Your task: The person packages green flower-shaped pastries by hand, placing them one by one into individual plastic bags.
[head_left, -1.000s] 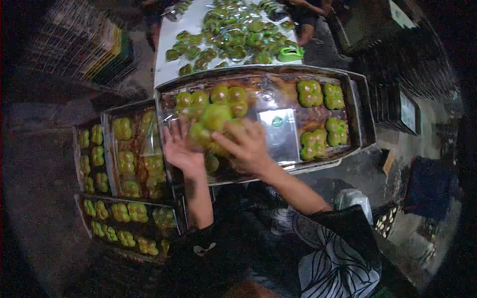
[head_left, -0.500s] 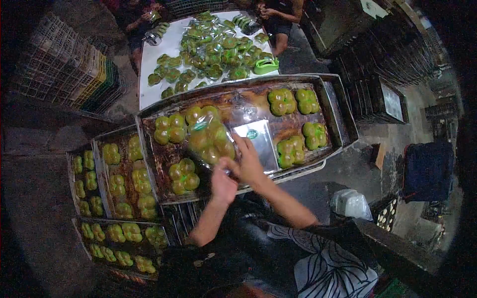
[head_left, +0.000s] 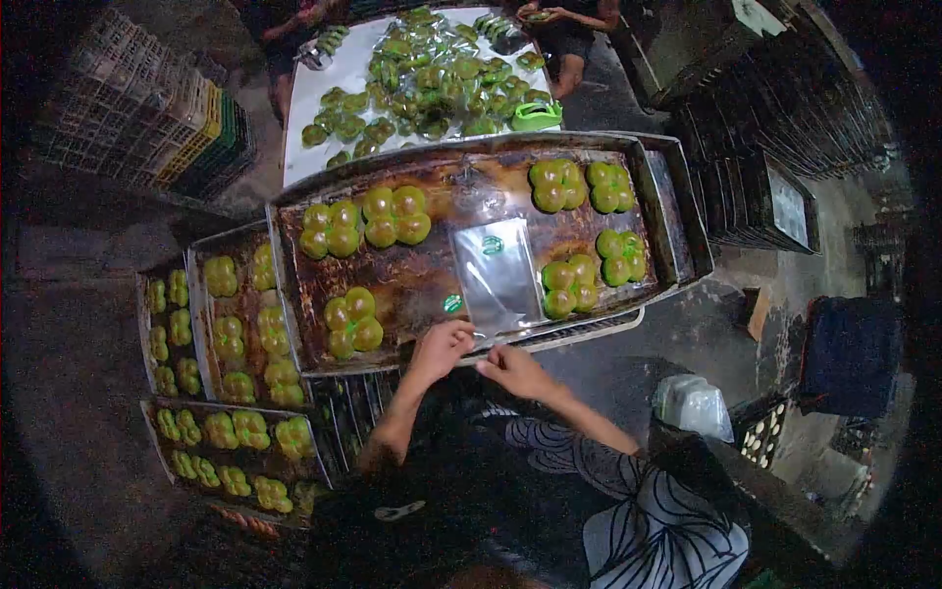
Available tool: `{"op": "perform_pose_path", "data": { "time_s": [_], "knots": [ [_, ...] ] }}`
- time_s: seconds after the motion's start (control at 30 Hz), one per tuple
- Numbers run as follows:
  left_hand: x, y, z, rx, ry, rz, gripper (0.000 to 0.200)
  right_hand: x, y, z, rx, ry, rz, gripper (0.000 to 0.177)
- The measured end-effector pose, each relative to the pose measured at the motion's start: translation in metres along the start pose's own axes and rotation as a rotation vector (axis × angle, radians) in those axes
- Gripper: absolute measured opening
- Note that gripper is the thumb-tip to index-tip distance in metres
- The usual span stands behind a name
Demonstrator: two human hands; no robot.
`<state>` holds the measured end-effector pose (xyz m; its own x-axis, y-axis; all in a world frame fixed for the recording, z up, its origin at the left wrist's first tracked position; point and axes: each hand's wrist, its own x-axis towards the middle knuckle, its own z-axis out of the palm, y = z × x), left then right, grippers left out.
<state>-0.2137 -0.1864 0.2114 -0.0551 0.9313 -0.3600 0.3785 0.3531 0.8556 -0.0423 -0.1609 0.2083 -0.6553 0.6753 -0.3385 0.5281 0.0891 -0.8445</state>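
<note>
My left hand is closed at the near rim of the baking tray, its fingertips pinching what looks like a clear plastic bag with a green round label. Just right of it, my right hand is curled, with thumb and fingers together; what they hold, if anything, cannot be made out. Beyond both hands a flat clear bag, or stack of bags, lies on the tray. Several green four-lobed bread buns sit unwrapped at the tray's left and right sides.
A white table behind the tray bears a heap of bagged buns and a green-handled object. Two other people are at its far side. More bun trays stand left; crates are stacked beyond.
The bagged bun cluster that was between my hands has left them and the tray. Both hands have drawn back to the tray's near rim, and a labelled bag shows by the left one.
</note>
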Motion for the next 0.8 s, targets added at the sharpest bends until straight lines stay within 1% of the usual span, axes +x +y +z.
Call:
{"op": "perform_pose_path", "data": {
  "time_s": [0.03, 0.07, 0.1, 0.13, 0.17, 0.2, 0.23, 0.27, 0.3, 0.33, 0.37, 0.43, 0.47, 0.5, 0.57, 0.6, 0.63, 0.67, 0.7, 0.77, 0.8],
  "knots": [
    [-0.001, -0.002, 0.007, -0.266, -0.083, -0.085, 0.017, 0.005, 0.015, 0.013, -0.045, 0.236, 0.015, 0.022],
    [0.0, 0.0, 0.011, -0.534, -0.155, -0.163, 0.019, 0.007, 0.007, 0.011, -0.031, 0.337, 0.005, 0.019],
    [0.003, 0.003, 0.012, -0.549, -0.135, -0.166, 0.019, 0.011, 0.0, 0.006, -0.017, 0.437, -0.017, 0.017],
    [0.003, 0.005, 0.013, -0.619, -0.109, -0.221, 0.018, 0.013, 0.0, 0.007, -0.022, 0.412, -0.023, 0.017],
    [0.0, 0.007, 0.014, -0.685, -0.087, -0.282, 0.017, 0.012, 0.0, 0.011, -0.085, 0.432, -0.021, 0.013],
    [0.0, 0.002, 0.022, -0.777, -0.012, -0.313, 0.014, 0.012, 0.0, 0.015, -0.149, 0.455, -0.021, 0.009],
    [0.0, -0.004, 0.028, -0.787, 0.002, -0.321, 0.014, 0.013, -0.001, 0.016, -0.15, 0.437, -0.025, 0.009],
    [0.001, -0.002, 0.027, -0.759, 0.258, -0.215, 0.012, 0.014, -0.003, 0.017, -0.104, 0.363, 0.01, 0.009],
    [0.001, 0.0, 0.025, -0.72, 0.508, -0.109, 0.009, 0.015, -0.008, 0.018, -0.058, 0.291, 0.048, 0.013],
    [0.002, 0.0, 0.02, -0.687, 0.601, -0.142, 0.007, 0.021, -0.013, 0.016, -0.064, 0.282, 0.042, 0.013],
    [-0.004, 0.012, 0.01, -0.693, 0.61, -0.141, 0.007, 0.031, -0.024, 0.009, 0.167, 0.147, 0.18, 0.019],
    [-0.018, 0.026, -0.002, -0.186, 0.66, 0.334, 0.008, 0.058, -0.042, -0.003, 0.626, -0.135, 0.467, 0.03],
    [-0.023, 0.016, -0.005, -0.153, 0.488, 0.534, 0.013, 0.085, -0.031, -0.012, 1.098, -0.375, 0.311, 0.04],
    [-0.025, 0.006, -0.005, -0.156, 0.491, 0.523, 0.013, 0.104, -0.02, -0.017, 1.562, -0.615, 0.127, 0.05],
    [-0.024, -0.011, -0.01, -0.353, 0.78, 0.39, 0.036, 0.109, -0.101, 0.01, 1.526, -0.078, 0.079, 0.058],
    [-0.022, 0.004, -0.023, -0.806, 0.898, 0.304, 0.057, 0.112, -0.111, 0.028, 1.657, -0.189, 0.016, 0.061],
    [-0.026, -0.014, -0.034, -1.435, 0.787, 0.222, 0.065, 0.108, -0.117, 0.047, 1.79, -0.303, -0.045, 0.063],
    [-0.038, -0.035, -0.049, -1.609, 0.577, 0.195, 0.058, 0.102, -0.116, 0.068, 1.778, -0.464, 0.125, 0.058],
    [-0.052, -0.057, -0.067, -1.768, 0.359, 0.171, 0.051, 0.104, -0.096, 0.099, 1.403, -0.601, 0.291, 0.055],
    [-0.074, -0.117, -0.083, -1.851, 0.193, 0.392, 0.035, 0.128, -0.072, 0.122, 0.473, -0.653, -0.052, 0.052],
    [-0.077, -0.113, -0.09, -1.54, 0.919, 0.158, 0.023, 0.137, -0.079, 0.124, -0.101, -0.374, -0.4, 0.055]
  ]
}}
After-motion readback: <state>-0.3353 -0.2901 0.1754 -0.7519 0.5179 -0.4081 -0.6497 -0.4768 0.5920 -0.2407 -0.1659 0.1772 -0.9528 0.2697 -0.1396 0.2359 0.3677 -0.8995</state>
